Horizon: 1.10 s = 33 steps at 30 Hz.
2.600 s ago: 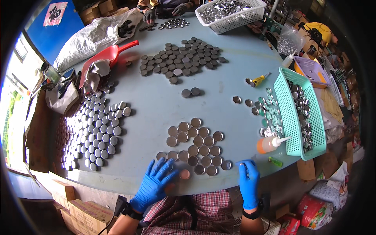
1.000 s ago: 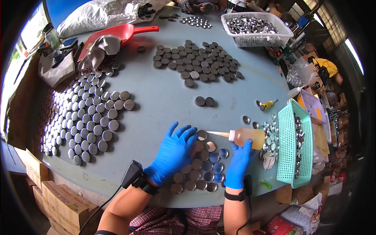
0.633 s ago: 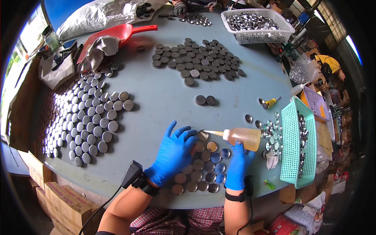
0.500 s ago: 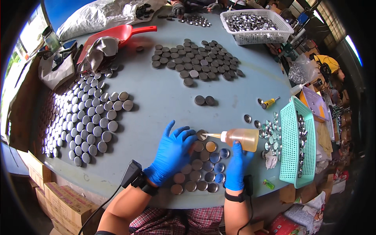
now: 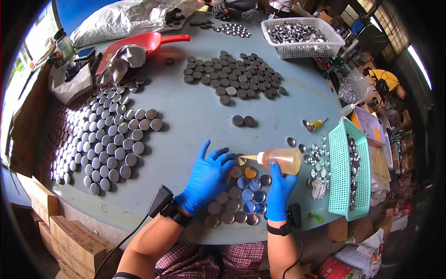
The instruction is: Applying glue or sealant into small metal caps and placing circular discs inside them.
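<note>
My right hand (image 5: 280, 189), in a blue glove, grips a clear squeeze bottle (image 5: 289, 161) of amber liquid lying nearly level. Its thin nozzle (image 5: 248, 157) points left, with the tip over a shallow round metal cap (image 5: 241, 161). Beside that cap is my blue-gloved left hand (image 5: 206, 176). Its outer fingers are spread, while the ones nearest the cap close in at its left edge; their grip is partly hidden. Below the nozzle, several open round metal caps (image 5: 233, 205) stand in close rows, some with bluish reflections and one showing orange (image 5: 251, 172).
Silvery round pieces (image 5: 111, 149) cover the table's left; dark ones (image 5: 227, 74) lie farther back. A green basket (image 5: 335, 186), loose metal parts (image 5: 319, 158) and a yellow-handled screwdriver (image 5: 316, 124) are at right. Behind are a red dustpan (image 5: 155, 42), a white basket (image 5: 304, 51) and a co-worker's gloved hands (image 5: 219, 6).
The whole view has shifted slightly. The bottle stays in my right hand with its nozzle at the same cap, and my left hand keeps its place beside it.
</note>
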Available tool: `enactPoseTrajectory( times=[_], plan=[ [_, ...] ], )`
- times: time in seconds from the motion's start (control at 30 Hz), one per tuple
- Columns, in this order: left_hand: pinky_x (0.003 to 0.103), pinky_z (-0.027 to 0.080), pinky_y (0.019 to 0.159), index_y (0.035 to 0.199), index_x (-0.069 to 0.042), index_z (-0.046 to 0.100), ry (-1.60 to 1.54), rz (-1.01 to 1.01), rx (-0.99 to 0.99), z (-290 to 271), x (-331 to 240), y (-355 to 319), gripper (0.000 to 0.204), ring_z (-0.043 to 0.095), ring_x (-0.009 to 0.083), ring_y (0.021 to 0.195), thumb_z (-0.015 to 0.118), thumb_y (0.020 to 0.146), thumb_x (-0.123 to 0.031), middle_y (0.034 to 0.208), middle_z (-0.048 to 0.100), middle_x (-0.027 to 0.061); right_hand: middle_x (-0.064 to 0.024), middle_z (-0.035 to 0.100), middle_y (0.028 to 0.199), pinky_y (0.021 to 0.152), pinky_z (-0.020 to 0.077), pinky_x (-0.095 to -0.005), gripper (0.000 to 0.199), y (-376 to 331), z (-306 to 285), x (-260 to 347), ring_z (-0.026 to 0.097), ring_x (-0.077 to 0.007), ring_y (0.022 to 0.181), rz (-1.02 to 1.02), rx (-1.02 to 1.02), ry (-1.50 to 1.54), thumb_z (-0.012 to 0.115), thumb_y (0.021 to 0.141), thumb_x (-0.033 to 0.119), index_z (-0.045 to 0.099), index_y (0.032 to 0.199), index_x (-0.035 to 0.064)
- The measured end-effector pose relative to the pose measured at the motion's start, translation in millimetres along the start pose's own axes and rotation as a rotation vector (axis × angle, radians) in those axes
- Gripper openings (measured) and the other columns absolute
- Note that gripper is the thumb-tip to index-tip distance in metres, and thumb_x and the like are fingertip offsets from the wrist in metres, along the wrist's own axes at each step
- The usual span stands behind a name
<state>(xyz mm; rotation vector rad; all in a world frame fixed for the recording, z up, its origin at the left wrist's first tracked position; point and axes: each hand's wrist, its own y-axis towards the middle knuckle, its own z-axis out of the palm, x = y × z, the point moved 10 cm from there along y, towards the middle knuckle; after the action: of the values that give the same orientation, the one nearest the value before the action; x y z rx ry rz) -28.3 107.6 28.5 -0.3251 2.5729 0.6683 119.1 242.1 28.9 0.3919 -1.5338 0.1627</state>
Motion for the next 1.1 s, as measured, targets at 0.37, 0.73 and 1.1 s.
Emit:
enactPoseTrajectory(
  times=[0.37,0.73,1.1],
  plan=[
    [0.061,0.021,0.116,0.108,-0.013,0.067,0.041,0.013,0.088,10,-1,0,0.025,0.055,0.0254,0.123,0.065,0.083,-0.016,0.122,0.063,0.0031,-0.0097,0.064,0.113,0.09,0.0496,-0.0324,0.037,0,-7,1,0.061,-0.0178,0.102,-0.044,-0.026,-0.06,0.073,0.087,0.004,0.057,0.119,-0.0052],
    [0.062,0.021,0.116,0.109,-0.012,0.065,0.076,0.036,0.076,11,-3,0,0.027,0.055,0.0242,0.123,0.066,0.082,-0.016,0.122,0.062,0.0042,-0.0104,0.061,0.115,0.091,0.0501,-0.0347,0.047,-12,-8,-7,0.061,-0.0199,0.105,-0.039,0.011,-0.134,0.077,0.082,0.003,0.053,0.122,-0.0046],
    [0.063,0.02,0.117,0.112,-0.012,0.064,0.089,0.025,0.12,14,-1,0,0.031,0.055,0.0251,0.123,0.064,0.081,-0.011,0.124,0.06,0.0043,-0.0106,0.063,0.112,0.088,0.0512,-0.0348,0.044,-8,-16,0,0.062,-0.0205,0.101,-0.097,-0.038,-0.171,0.078,0.081,0.002,0.055,0.118,-0.004]
  ],
)
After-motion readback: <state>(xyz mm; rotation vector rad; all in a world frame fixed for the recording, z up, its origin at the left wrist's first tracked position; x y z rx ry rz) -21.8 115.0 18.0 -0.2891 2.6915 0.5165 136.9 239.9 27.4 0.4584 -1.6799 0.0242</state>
